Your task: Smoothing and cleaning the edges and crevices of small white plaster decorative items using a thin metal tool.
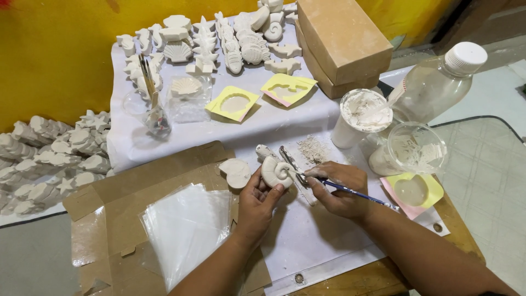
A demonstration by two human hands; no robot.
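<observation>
Left hand point(257, 200): low in the middle of the frame; its fingers are closed around a white snail shell point(277, 172) made of plaster and hold it up just above the surface point(307, 235).
Right hand point(339, 189): just right of the shell; its fingers pinch a thin blue brush point(350, 190).
Brush: its tip touches the right side of the shell; the handle points to the lower right.
Small shell point(235, 172): lies flat just left of the held one.
Bags point(186, 230): a stack of clear bags on brown cardboard point(118, 200), lower left.
Cup point(359, 116): white, full of thick white paste, right of the middle.
Bowl point(416, 147): clear, messy with white, just right of the cup.
Bottle point(438, 82): clear with a white cap, upper right.
Box point(342, 41): brown, at the top, right of the middle.
Moulds point(234, 103): two yellow ones above the middle, one more point(413, 191) by the right arm.
Shapes point(219, 38): lots of white shells, stars and fish at the top, and more in a pile point(49, 159) at the left edge.
Jar point(156, 118): clear, with sticks in it, upper left.
</observation>
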